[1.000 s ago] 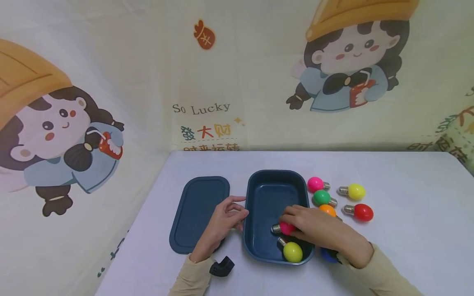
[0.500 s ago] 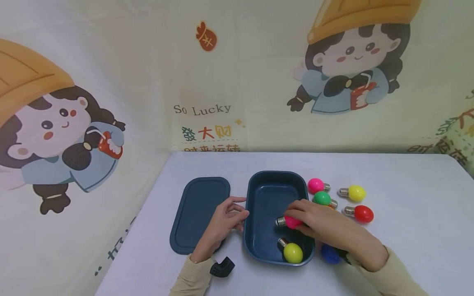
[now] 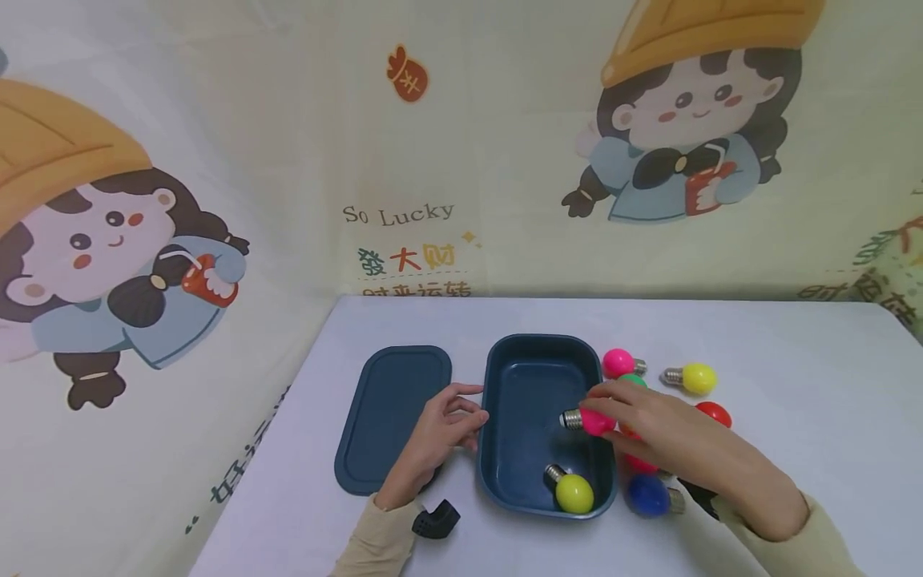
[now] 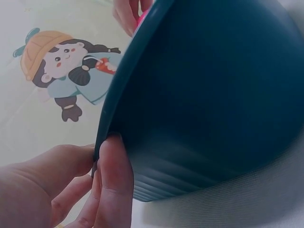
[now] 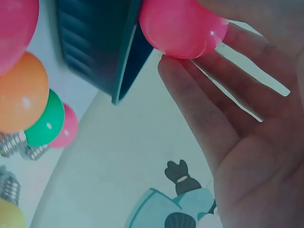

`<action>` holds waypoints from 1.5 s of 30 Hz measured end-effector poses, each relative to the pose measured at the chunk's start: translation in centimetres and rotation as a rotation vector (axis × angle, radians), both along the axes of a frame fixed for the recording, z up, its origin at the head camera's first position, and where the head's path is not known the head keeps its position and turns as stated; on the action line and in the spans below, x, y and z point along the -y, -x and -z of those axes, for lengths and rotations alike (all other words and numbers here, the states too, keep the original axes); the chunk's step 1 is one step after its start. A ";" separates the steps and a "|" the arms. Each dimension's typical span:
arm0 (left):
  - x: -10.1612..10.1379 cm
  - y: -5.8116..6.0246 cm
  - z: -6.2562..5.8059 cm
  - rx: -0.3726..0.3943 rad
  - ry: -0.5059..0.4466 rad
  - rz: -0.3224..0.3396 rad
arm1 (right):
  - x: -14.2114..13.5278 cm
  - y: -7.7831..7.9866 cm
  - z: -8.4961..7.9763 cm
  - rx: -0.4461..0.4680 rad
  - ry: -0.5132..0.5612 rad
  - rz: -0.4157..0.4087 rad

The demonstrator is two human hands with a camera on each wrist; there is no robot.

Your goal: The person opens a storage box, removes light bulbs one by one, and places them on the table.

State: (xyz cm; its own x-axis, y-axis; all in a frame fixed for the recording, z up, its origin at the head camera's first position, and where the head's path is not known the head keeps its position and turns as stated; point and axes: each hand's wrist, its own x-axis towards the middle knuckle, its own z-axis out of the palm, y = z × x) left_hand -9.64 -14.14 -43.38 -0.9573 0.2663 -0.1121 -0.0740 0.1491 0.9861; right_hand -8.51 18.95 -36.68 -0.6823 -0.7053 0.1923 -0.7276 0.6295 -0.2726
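Observation:
A dark blue lidless box (image 3: 526,503) stands at the middle of the table. My left hand (image 3: 440,429) holds its left rim; in the left wrist view the rim lies between my fingers, with a finger (image 4: 114,185) against the wall. My right hand (image 3: 642,429) pinches a pink light bulb (image 3: 597,421) by its globe, above the box's right rim, metal base pointing left. A yellow-green bulb (image 3: 574,494) lies in the box's near right corner. In the right wrist view the held bulb hides part of the fingertips.
Right of the box lie another pink bulb (image 3: 618,363), a green one (image 3: 633,379), a blue one (image 3: 649,494), a yellow one (image 3: 699,378) and a red one (image 3: 714,414). An orange bulb (image 5: 23,92) shows too. A dark blue lid (image 3: 397,409) lies at left.
My right hand has risen and moved right with the pink bulb, from inside the box to above its right rim. The blue bulb shows more fully. My left hand has stayed put.

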 end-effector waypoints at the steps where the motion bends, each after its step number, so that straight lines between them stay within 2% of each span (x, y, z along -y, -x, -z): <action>1: 0.0 0.0 0.0 0.002 0.000 -0.001 | -0.2 0.0 0.0 -0.004 0.002 -0.004; 9: -0.3 0.4 0.1 -0.001 -0.020 0.022 | -1.8 -0.2 -0.1 -0.062 -0.015 0.014; 24: -0.1 0.2 -0.6 0.004 0.012 0.015 | -4.5 -1.0 0.6 0.012 -0.046 0.166; 32: 0.0 0.2 -0.6 -0.005 0.027 0.006 | -6.0 -1.1 1.2 -0.026 -0.055 0.174; 41: 0.0 0.1 -0.6 -0.010 0.044 -0.001 | -7.2 -1.3 2.3 0.086 -0.112 0.285; 45: 0.1 0.1 -0.5 -0.008 0.044 -0.002 | -7.6 -1.4 2.7 0.089 -0.133 0.305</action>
